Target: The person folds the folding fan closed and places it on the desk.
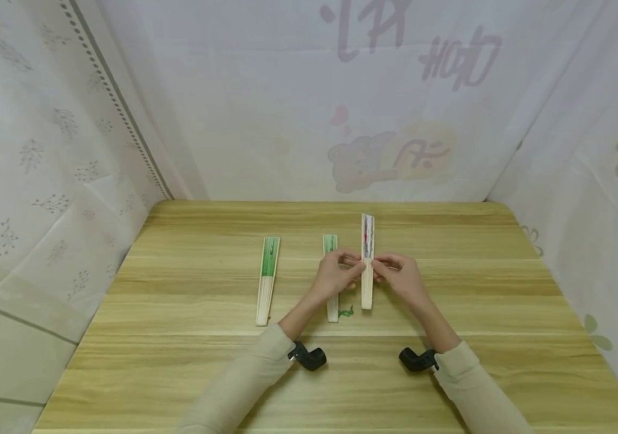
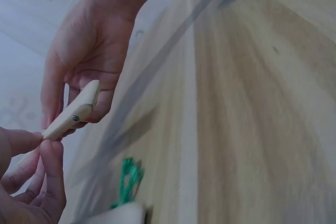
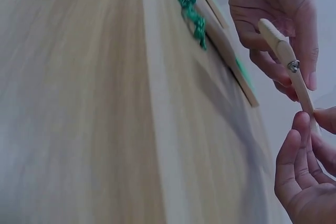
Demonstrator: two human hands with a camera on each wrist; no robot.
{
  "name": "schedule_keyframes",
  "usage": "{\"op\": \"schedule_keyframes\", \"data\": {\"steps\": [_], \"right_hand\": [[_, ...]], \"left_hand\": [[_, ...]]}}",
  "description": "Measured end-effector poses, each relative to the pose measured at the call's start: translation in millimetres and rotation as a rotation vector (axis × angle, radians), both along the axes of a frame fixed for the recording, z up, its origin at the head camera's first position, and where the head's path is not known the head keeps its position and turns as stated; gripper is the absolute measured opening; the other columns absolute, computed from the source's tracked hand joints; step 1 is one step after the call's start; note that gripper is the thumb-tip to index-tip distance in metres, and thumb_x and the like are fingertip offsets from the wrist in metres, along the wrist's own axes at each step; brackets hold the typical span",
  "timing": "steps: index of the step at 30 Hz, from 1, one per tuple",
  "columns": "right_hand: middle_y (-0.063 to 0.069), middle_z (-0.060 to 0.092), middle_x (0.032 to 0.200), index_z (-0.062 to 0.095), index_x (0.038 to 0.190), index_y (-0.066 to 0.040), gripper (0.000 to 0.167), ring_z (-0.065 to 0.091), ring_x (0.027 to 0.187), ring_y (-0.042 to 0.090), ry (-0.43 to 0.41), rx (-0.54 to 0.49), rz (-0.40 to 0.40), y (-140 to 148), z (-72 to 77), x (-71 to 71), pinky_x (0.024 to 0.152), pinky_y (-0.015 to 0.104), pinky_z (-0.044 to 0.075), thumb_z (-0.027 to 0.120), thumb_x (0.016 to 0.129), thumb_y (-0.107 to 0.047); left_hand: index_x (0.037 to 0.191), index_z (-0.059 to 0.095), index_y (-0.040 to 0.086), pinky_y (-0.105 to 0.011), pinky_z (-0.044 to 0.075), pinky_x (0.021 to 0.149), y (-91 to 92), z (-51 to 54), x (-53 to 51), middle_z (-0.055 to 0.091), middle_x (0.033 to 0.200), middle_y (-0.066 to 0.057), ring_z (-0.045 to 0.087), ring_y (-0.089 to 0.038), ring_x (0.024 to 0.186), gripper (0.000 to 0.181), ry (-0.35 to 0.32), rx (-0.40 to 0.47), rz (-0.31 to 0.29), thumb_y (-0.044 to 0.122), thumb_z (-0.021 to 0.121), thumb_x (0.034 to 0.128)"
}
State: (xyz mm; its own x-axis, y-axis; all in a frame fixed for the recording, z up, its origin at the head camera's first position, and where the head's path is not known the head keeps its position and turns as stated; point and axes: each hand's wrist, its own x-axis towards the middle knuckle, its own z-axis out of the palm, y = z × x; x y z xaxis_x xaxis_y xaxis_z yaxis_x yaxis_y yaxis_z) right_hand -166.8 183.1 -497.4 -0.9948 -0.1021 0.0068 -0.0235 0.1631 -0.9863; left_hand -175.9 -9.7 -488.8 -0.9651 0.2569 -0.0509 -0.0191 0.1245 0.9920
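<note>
A folded hand fan [image 1: 367,262] with pale ribs and a white, red and dark leaf stands between both hands, lifted off the table. My left hand [image 1: 337,274] pinches its left edge between thumb and fingers. On the opposite edge, my right hand [image 1: 403,278] pinches it the same way. The wrist views show the fan's rib end, with a small metal rivet [image 3: 293,66] through it. Under the left hand lies a folded green fan [image 1: 332,307], partly hidden, with a green tassel [image 1: 347,311] by its lower end.
Another folded green fan [image 1: 268,280] lies farther left on the wooden table [image 1: 179,361]. Pale printed curtains [image 1: 255,120] hang behind and at both sides. Each wrist carries a black camera mount [image 1: 309,357].
</note>
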Motion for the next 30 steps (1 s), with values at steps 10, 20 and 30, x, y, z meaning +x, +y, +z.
{"op": "schedule_keyframes", "data": {"steps": [10,20,30], "right_hand": [[0.021,0.07,0.101,0.063,0.119,0.014,0.03,0.069,0.08,0.02,0.004,0.035,-0.002,25.5,-2.6,7.5,0.073,0.03,0.059,0.069,0.099,-0.009],[0.021,0.068,0.105,0.06,0.122,0.012,0.033,0.069,0.084,0.016,-0.035,0.045,0.017,45.9,-3.3,19.8,0.076,0.029,0.058,0.069,0.099,-0.011],[0.025,0.066,0.109,0.056,0.126,0.015,0.038,0.069,0.088,0.016,-0.066,0.056,0.05,63.4,-6.2,32.3,0.077,0.031,0.059,0.069,0.099,-0.009]], "left_hand": [[0.112,0.066,-0.003,-0.035,0.06,0.058,25.4,-7.6,6.7,0.068,0.096,-0.007,0.072,-0.021,0.07,0.021,-0.003,0.037,-0.009,0.006,0.074,0.0944],[0.11,0.066,-0.002,-0.033,0.059,0.055,46.3,-10.2,13.7,0.07,0.091,-0.004,0.07,-0.019,0.065,0.02,0.001,0.021,-0.008,0.001,0.075,0.0926],[0.107,0.066,-0.004,-0.032,0.057,0.049,61.4,-15.5,23.7,0.071,0.086,-0.003,0.068,-0.021,0.056,0.018,0.0,0.01,-0.029,-0.002,0.074,0.0918]]}}
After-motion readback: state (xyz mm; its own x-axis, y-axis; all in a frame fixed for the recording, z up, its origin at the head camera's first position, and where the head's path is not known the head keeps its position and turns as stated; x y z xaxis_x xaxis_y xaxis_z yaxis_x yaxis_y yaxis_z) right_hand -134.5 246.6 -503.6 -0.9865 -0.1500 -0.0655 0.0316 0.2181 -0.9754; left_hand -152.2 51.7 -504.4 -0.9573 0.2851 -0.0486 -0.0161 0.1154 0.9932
